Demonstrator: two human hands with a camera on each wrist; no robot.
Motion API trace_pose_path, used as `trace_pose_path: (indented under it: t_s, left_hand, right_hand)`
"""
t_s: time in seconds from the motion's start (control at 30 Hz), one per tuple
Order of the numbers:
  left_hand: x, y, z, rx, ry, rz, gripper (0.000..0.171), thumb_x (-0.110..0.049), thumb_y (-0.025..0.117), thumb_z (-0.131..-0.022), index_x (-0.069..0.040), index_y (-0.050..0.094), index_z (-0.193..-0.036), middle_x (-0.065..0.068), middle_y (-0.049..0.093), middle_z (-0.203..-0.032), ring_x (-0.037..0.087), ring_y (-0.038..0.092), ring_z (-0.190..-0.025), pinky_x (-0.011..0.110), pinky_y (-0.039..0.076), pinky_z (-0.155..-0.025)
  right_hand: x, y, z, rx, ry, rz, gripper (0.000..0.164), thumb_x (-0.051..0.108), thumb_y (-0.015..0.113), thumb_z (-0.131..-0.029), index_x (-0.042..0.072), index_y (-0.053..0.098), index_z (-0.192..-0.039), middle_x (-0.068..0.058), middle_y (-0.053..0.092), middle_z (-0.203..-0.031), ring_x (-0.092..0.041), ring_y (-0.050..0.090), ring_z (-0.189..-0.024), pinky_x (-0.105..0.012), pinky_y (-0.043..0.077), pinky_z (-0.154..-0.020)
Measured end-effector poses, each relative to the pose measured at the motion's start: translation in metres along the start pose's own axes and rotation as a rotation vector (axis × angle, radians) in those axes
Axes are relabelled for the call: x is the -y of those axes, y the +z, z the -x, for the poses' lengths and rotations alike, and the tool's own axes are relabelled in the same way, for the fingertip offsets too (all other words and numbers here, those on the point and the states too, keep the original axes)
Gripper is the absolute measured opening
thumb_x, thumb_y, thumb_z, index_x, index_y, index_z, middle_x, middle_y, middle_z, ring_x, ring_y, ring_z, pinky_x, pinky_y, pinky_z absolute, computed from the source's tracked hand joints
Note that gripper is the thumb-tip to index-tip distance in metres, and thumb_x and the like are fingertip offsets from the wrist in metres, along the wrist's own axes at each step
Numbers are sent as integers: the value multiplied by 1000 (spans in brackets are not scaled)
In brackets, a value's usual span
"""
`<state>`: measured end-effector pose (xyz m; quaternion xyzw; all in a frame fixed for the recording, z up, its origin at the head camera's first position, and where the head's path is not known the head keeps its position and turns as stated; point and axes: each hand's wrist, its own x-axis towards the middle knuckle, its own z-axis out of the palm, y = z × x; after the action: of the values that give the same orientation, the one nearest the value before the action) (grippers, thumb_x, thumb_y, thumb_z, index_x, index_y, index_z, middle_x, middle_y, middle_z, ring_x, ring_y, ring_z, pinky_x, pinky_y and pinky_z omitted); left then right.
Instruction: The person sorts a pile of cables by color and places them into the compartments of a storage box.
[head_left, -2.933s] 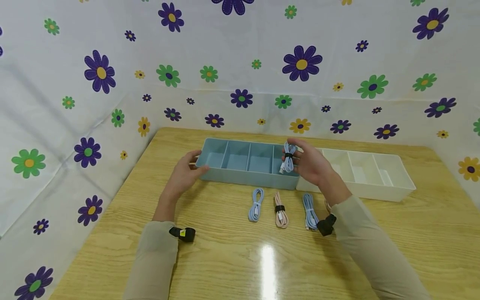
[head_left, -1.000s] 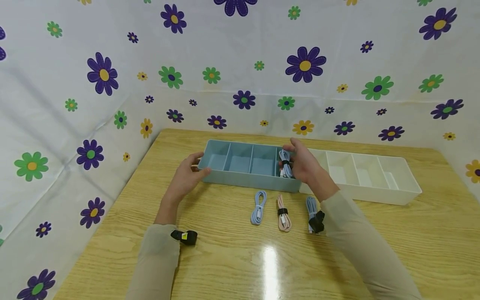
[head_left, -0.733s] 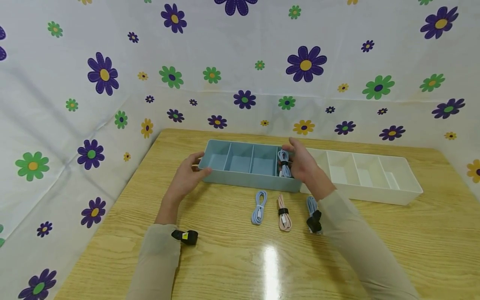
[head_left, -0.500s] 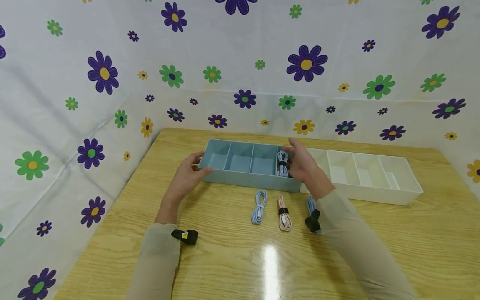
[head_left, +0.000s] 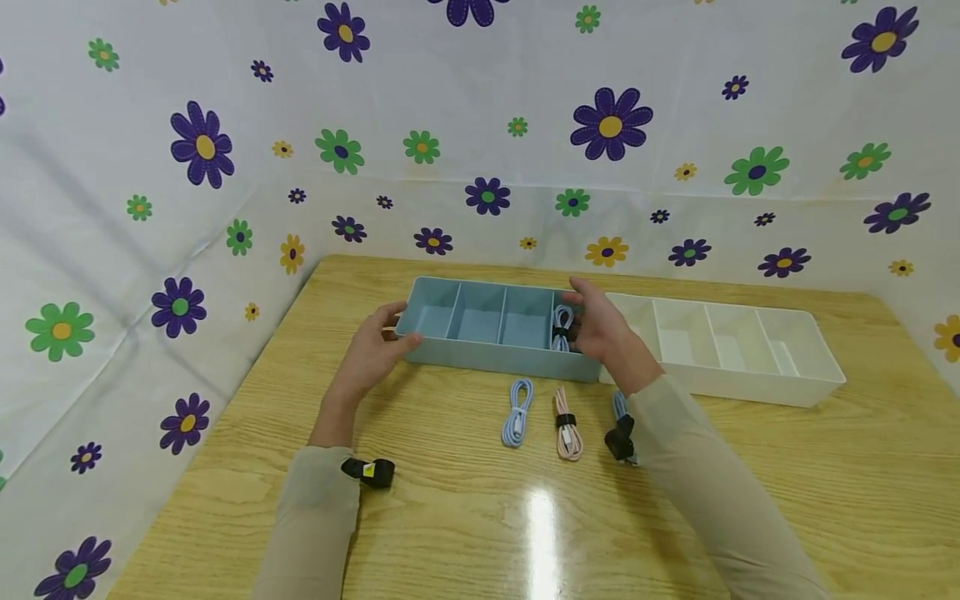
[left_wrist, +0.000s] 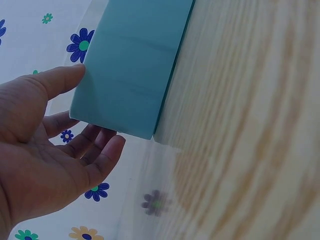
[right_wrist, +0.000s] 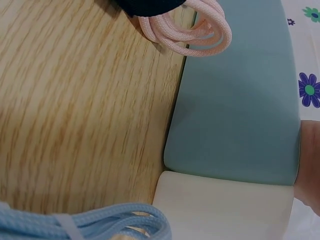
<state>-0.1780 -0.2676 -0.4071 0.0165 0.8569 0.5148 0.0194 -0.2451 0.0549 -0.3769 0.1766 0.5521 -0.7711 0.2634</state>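
Note:
My left hand (head_left: 369,354) holds the left end of a blue four-compartment box (head_left: 487,357), its thumb at the front rim and its fingers around the end. The left wrist view shows that thumb and the curved fingers against the end of the box. My right hand (head_left: 600,329) reaches into the rightmost compartment and holds a coiled light-blue cable (head_left: 562,321) with a black strap. Part of that hand's fingers is hidden by the cable and the box. In the right wrist view only part of the hand (right_wrist: 307,165) shows beyond the box.
A white divided box (head_left: 750,379) adjoins the blue one on the right. In front lie a light-blue coiled cable (head_left: 517,412), a pink one (head_left: 567,429) with a black strap, and another blue one (right_wrist: 115,220), partly hidden by my right wrist camera (head_left: 621,437). A flowered cloth hangs behind.
My right hand has brought the strapped blue cable from above the box down into the rightmost compartment, then slightly left. My left hand has stayed at the box's left end.

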Motion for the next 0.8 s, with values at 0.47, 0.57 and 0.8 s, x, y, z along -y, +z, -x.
trace_pose_path:
  t_s: [0.47,0.57,0.8]
  left_hand:
    - [-2,0,1,5,7,13,65,-20,63,-99,-4,32,-154,25,42,-145,39,50,-120,51,46,-96]
    - [0,0,1,7,14,16,65,-20,63,-99,-3,32,-154,26,42,-144,39,50,-119,51,46,-95]
    - [0,0,2,3,21,6,64,-21,63,-99,-3,33,-153,25,44,-143,38,50,-118,49,46,-94]
  right_hand:
    - [-1,-1,-4,1,10,38,65,48,38,-104,12,26,-157,-13,1,-166,-31,0,-152,-51,3,-121]
    - [-1,0,-4,-6,16,44,65,47,39,-104,12,26,-157,-13,-1,-166,-30,-2,-152,-50,2,-121]
    - [-1,1,-3,-18,1,81,64,47,40,-104,11,28,-156,-14,10,-165,-30,8,-151,-48,7,-121]
